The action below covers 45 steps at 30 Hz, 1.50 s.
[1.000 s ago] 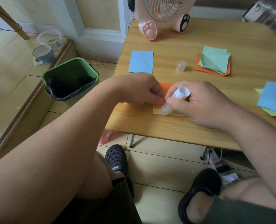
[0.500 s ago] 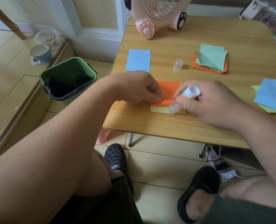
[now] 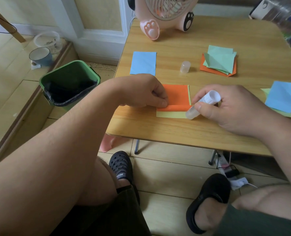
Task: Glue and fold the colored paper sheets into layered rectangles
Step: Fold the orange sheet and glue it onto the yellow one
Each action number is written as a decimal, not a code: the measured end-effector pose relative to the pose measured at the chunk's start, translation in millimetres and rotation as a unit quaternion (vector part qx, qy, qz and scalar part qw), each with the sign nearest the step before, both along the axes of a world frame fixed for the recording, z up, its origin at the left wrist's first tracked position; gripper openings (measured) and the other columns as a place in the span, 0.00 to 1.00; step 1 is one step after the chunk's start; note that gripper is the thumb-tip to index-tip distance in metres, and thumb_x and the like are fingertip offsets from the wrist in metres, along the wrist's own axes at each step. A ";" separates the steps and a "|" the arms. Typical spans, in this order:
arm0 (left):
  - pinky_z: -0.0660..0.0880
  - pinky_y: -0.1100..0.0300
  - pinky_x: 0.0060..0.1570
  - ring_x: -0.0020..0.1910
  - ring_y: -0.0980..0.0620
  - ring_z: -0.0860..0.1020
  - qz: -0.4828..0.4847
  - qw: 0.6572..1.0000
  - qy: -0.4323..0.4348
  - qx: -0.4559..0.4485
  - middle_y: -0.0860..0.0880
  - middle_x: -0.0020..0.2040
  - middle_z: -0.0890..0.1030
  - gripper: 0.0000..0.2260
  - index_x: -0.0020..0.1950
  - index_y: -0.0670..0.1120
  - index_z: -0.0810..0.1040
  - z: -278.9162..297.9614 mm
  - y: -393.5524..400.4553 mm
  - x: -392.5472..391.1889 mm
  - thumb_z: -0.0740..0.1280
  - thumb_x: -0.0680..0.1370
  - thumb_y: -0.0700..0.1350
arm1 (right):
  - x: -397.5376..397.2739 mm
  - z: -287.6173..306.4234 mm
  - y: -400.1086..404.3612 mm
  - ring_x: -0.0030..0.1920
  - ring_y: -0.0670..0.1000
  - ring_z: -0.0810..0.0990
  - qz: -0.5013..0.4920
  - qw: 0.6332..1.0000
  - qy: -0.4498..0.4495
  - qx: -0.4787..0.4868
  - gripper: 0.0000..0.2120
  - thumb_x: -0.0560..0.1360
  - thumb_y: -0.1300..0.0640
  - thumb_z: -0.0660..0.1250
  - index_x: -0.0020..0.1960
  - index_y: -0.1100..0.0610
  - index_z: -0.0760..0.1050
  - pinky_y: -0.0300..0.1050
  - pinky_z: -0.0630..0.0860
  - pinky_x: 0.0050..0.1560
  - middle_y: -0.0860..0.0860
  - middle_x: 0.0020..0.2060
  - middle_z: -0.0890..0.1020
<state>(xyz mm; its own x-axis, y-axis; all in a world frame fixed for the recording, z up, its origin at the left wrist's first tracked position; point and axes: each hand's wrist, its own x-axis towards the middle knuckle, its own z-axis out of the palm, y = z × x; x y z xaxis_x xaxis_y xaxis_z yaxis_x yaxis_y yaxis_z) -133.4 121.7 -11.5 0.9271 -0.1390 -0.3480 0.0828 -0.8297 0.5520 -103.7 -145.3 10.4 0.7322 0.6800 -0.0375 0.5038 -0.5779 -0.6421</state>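
Orange sheet [image 3: 175,96] lay on a yellow sheet [image 3: 172,114] near the table's [image 3: 192,133] front edge, between both hands, left hand [image 3: 141,91] pinched its folded lower edge, right hand [image 3: 229,106] gripped a glue stick [image 3: 202,104], tip at the yellow sheet's right corner

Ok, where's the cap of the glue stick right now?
The cap stands upright on the table, off the glue stick, midway between the blue sheet on the left and the green-on-orange paper stack on the right, beyond the orange sheet.
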 end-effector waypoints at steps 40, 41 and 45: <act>0.72 0.59 0.41 0.37 0.57 0.75 0.079 0.984 -0.158 -0.014 0.57 0.37 0.76 0.08 0.49 0.59 0.79 -18.8 -12.3 -3.8 0.75 0.76 0.58 | 35.5 -32.7 -5.1 0.51 0.43 0.86 -0.239 0.960 0.019 0.147 0.16 0.72 0.59 0.80 0.55 0.46 0.80 0.50 0.82 0.58 0.43 0.48 0.87; 0.72 0.59 0.41 0.37 0.57 0.75 0.078 0.984 -0.159 -0.011 0.57 0.37 0.77 0.09 0.48 0.59 0.79 -18.6 -11.6 -3.5 0.76 0.74 0.59 | 35.4 -33.2 -5.0 0.51 0.43 0.86 -0.240 0.960 0.017 0.143 0.17 0.72 0.59 0.80 0.55 0.46 0.79 0.51 0.82 0.58 0.43 0.49 0.87; 0.72 0.59 0.40 0.37 0.58 0.74 0.065 0.986 -0.155 0.004 0.57 0.37 0.77 0.13 0.47 0.58 0.79 -17.7 -12.0 -4.3 0.78 0.72 0.61 | 33.7 -31.8 -7.5 0.51 0.42 0.85 -0.251 0.962 0.013 0.105 0.23 0.70 0.54 0.82 0.60 0.46 0.75 0.49 0.82 0.56 0.43 0.52 0.84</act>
<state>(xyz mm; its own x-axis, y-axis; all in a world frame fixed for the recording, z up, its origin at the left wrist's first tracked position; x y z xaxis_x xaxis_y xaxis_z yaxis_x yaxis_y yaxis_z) -137.7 109.8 -29.3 0.9989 -0.0107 -0.0451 0.0165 -0.8276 0.5611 -70.0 -152.8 -21.4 0.9709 0.2361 0.0395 0.1776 -0.5997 -0.7803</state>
